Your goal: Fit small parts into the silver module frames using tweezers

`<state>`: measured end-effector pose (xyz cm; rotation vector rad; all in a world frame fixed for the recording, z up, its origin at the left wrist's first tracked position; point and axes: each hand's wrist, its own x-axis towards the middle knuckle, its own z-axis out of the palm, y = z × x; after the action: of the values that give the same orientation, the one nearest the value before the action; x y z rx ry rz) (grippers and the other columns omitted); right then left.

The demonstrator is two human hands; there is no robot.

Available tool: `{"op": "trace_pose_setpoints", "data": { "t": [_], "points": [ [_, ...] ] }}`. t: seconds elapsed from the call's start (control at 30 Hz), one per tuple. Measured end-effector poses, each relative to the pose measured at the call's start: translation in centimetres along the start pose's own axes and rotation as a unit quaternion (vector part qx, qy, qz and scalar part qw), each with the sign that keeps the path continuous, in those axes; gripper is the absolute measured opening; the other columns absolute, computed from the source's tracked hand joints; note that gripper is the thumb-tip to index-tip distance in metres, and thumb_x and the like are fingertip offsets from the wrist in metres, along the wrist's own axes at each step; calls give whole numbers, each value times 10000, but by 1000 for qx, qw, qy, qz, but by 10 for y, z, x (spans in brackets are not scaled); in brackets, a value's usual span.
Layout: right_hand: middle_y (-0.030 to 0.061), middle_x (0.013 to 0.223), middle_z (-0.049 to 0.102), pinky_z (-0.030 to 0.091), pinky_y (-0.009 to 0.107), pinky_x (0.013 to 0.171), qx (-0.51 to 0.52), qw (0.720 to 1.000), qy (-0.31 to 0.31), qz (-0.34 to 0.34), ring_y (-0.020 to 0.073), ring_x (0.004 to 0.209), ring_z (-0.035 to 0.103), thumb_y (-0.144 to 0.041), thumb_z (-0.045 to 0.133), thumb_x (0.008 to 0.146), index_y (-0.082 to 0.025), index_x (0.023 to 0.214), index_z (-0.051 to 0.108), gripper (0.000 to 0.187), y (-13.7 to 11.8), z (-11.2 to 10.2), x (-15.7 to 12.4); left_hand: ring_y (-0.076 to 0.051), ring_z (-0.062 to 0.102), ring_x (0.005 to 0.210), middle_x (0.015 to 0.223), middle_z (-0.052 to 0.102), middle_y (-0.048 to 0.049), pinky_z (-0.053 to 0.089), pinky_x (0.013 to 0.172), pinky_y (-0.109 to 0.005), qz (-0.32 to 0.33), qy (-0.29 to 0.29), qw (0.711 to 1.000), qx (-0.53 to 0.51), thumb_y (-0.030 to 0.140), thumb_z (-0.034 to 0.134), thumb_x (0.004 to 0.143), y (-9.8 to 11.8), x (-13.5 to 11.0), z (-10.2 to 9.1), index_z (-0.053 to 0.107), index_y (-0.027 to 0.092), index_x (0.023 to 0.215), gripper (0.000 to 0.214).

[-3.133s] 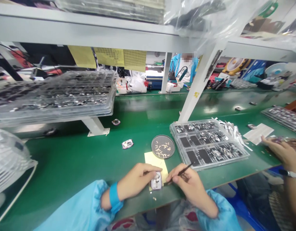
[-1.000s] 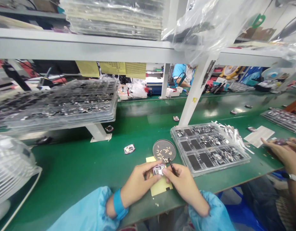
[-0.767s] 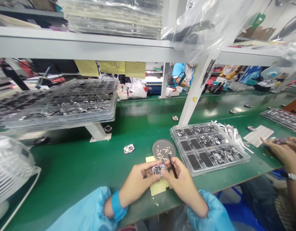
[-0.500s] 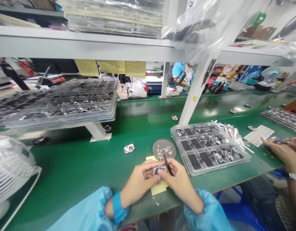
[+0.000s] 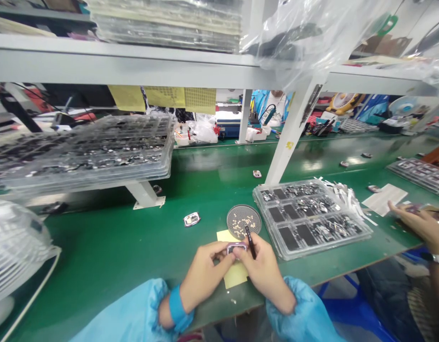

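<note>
My left hand (image 5: 204, 272) and my right hand (image 5: 258, 269) meet over a yellow note (image 5: 232, 271) near the table's front edge. Together they pinch a small pinkish metal housing (image 5: 235, 247), held up off the note. Dark tweezers (image 5: 250, 235) also sit in my right hand, their tip pointing up and away toward a round mesh dish (image 5: 243, 221) of tiny pale parts. Both wrists wear light blue sleeves.
A clear compartment tray (image 5: 310, 217) of small parts lies right of the dish, with white strips (image 5: 344, 195) behind it. A loose housing (image 5: 191, 219) lies on the green mat. Stacked trays (image 5: 84, 147) sit left. A co-worker's hand (image 5: 417, 223) works at the right.
Both hands lifted the housing off the yellow note and turned it edge-on. The tweezers swung from pointing right to pointing up and away.
</note>
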<state>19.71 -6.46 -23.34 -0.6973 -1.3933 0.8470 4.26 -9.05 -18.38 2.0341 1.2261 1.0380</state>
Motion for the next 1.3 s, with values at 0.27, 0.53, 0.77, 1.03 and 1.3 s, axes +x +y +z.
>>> {"op": "trace_pose_setpoints", "data": {
  "t": [0.27, 0.53, 0.77, 1.03, 1.3],
  "points": [
    [11, 716, 570, 403, 241, 605, -66, 997, 0, -25, 139, 674, 509, -353, 661, 856, -162, 746, 566, 240, 5, -1, 3, -210, 657, 865, 1013, 741, -103, 514, 790, -292, -2, 28, 1000, 0, 422, 630, 896, -3, 0, 1, 763, 161, 1136, 378],
    [78, 968, 611, 487, 304, 798, -136, 968, -32, -208, 187, 911, 595, -268, 582, 958, -192, 1015, 663, 125, -16, -29, 8, -164, 565, 689, 837, 713, -75, 427, 628, -253, 5, 52, 994, 97, 366, 613, 890, 1, 3, -1, 782, 154, 1065, 323],
    [59, 939, 602, 470, 280, 728, -191, 950, -100, -225, 159, 849, 599, -284, 580, 970, -202, 999, 689, 140, -7, -33, 11, -147, 512, 660, 770, 668, -58, 384, 601, -242, -14, 35, 996, 77, 359, 603, 886, -2, 2, -1, 771, 130, 1019, 314],
    [49, 934, 588, 457, 286, 755, -222, 944, -155, -187, 164, 855, 565, -241, 560, 967, -189, 908, 621, 100, -26, -39, 18, -170, 578, 804, 853, 669, -66, 454, 756, -264, -5, -31, 999, -41, 454, 570, 945, 1, 5, -5, 716, 115, 1069, 390],
    [53, 927, 606, 453, 291, 756, -295, 933, -40, -203, 162, 816, 590, -225, 506, 980, -186, 923, 643, 153, -35, -55, 57, -139, 583, 703, 863, 684, -104, 425, 645, -229, -56, -82, 965, -244, 530, 538, 959, -1, 10, -9, 719, 96, 1035, 476]
  ]
}}
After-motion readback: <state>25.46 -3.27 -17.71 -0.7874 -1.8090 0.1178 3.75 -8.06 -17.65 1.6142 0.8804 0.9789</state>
